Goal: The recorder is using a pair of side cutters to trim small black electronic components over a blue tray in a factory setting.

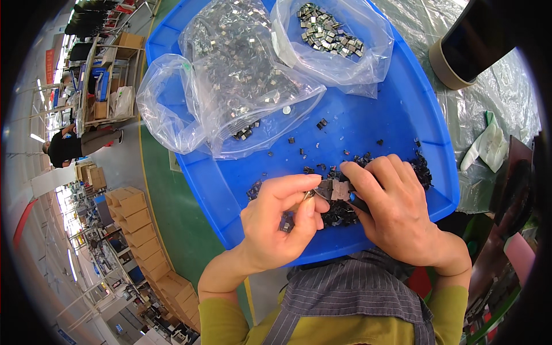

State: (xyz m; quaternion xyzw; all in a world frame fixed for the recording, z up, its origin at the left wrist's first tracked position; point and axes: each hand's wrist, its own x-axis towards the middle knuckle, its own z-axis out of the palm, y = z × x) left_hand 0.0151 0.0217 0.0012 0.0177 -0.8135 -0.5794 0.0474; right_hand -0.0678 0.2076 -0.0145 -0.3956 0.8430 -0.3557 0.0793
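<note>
Resting across the lap: blue tray (402, 109) carrying two clear bags (241, 75) of metal clips. Lying under both hands: heap of small black parts (422, 169). Pinching together at tray's near edge: left hand (279, 221) fingers closing on small metal piece (310, 194), right hand (397, 210) gripping grey part (340, 190) just rightward, touching.

Along the left of the frame a grey and green floor (172, 213) carries a yellow line (142, 161), with stacked cardboard boxes (138, 230) at lower left (some open) and cluttered wooden shelving (109, 75) at upper left under bright light.
</note>
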